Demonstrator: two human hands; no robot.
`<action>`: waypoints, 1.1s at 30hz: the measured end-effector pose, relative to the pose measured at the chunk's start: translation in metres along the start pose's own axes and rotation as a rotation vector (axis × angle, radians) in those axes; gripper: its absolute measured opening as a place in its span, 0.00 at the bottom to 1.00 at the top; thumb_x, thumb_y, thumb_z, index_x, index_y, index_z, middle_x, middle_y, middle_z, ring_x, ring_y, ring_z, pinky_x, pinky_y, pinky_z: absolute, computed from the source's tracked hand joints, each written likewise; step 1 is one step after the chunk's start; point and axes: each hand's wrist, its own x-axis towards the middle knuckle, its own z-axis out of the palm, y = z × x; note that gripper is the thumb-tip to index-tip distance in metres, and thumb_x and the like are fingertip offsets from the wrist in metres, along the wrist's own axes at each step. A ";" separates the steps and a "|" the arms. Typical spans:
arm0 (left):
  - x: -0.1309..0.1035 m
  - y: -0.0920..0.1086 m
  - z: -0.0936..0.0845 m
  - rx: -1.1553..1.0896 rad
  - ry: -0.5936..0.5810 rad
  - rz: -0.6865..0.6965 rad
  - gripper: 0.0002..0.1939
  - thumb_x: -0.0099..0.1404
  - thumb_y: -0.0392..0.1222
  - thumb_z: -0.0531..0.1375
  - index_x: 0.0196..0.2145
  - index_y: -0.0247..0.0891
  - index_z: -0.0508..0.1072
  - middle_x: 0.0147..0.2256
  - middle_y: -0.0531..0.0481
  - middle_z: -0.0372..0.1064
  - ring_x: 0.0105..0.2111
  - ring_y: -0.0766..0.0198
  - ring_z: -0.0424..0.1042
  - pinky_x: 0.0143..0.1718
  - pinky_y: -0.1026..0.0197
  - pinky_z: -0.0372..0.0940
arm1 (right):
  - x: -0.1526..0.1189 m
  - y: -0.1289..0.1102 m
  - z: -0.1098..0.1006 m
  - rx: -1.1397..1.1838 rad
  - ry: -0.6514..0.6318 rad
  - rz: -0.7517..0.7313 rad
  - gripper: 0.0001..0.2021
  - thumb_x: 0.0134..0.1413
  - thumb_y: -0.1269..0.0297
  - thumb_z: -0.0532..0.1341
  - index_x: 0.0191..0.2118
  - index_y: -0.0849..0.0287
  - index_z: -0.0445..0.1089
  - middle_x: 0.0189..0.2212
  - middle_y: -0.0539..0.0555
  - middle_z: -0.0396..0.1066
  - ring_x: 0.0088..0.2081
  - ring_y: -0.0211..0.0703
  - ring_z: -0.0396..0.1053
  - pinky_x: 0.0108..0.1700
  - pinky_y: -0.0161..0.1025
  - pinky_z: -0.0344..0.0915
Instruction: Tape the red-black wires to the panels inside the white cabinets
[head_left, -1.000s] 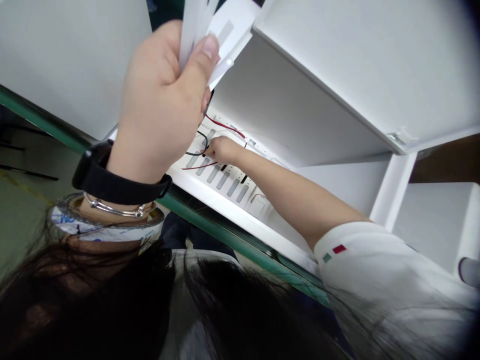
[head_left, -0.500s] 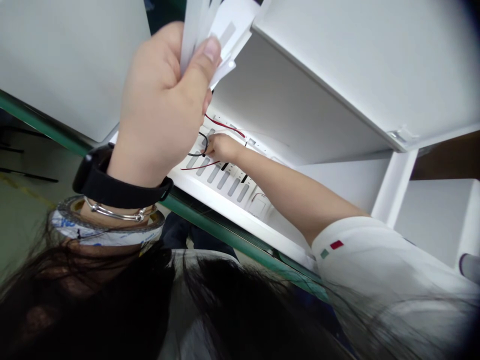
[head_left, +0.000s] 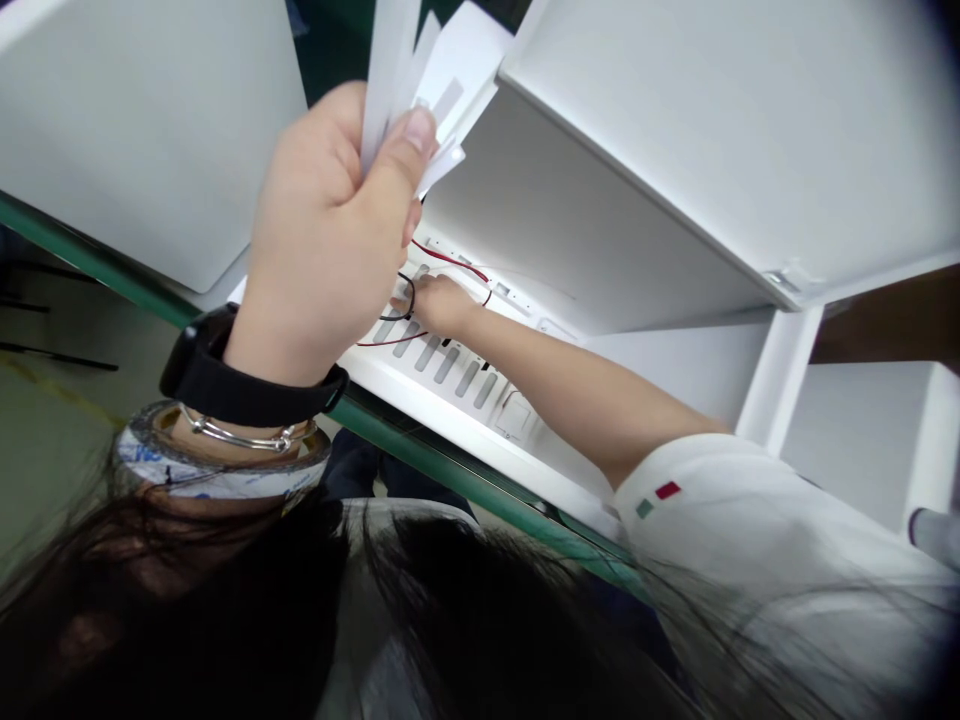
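My left hand (head_left: 330, 220) is raised in front of a white cabinet and closed round several thin white strips (head_left: 394, 75), its thumb pressed on them. Down inside the cabinet, my right hand (head_left: 442, 305) reaches to a white slotted panel (head_left: 465, 385). The fingertips of that hand are bent down beside a black cable (head_left: 411, 295); what they hold, if anything, is too small to tell. Red wires (head_left: 457, 262) run along the panel's far side, and a thin dark red wire lies across the slots.
The cabinet's large white panel (head_left: 720, 120) rises at the upper right. Another white panel (head_left: 150, 120) stands at the upper left. A green table edge (head_left: 420, 445) runs below. A tape roll (head_left: 217, 470) rings my left wrist.
My left hand with the strips has moved slightly down in the view. My right hand has shifted a little over the slots, its fingers still low by the cable.
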 end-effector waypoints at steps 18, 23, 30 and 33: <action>-0.001 -0.012 0.000 -0.053 0.034 0.024 0.08 0.68 0.44 0.57 0.31 0.40 0.69 0.19 0.55 0.56 0.18 0.70 0.57 0.20 0.64 0.54 | -0.029 -0.001 -0.017 -0.106 -0.116 0.024 0.22 0.58 0.70 0.53 0.57 0.51 0.69 0.47 0.62 0.69 0.47 0.54 0.63 0.43 0.43 0.50; -0.001 -0.013 0.000 -0.063 0.006 0.033 0.09 0.67 0.46 0.58 0.31 0.41 0.68 0.19 0.55 0.56 0.17 0.70 0.56 0.18 0.64 0.52 | -0.036 -0.002 -0.005 -0.115 -0.179 0.045 0.26 0.58 0.72 0.51 0.62 0.51 0.64 0.47 0.63 0.69 0.47 0.55 0.64 0.43 0.44 0.52; -0.002 -0.017 -0.004 0.077 -0.007 0.094 0.13 0.68 0.50 0.57 0.29 0.40 0.66 0.20 0.55 0.59 0.17 0.70 0.58 0.19 0.64 0.53 | -0.069 0.006 -0.021 0.104 -0.209 0.216 0.21 0.52 0.72 0.59 0.52 0.56 0.75 0.44 0.62 0.73 0.44 0.54 0.69 0.41 0.43 0.61; -0.003 -0.016 -0.005 0.146 -0.031 0.114 0.11 0.69 0.45 0.56 0.29 0.40 0.67 0.21 0.55 0.61 0.17 0.71 0.58 0.19 0.65 0.52 | -0.083 -0.005 -0.074 0.431 0.157 0.288 0.12 0.54 0.68 0.61 0.44 0.58 0.78 0.38 0.58 0.75 0.40 0.48 0.71 0.42 0.43 0.65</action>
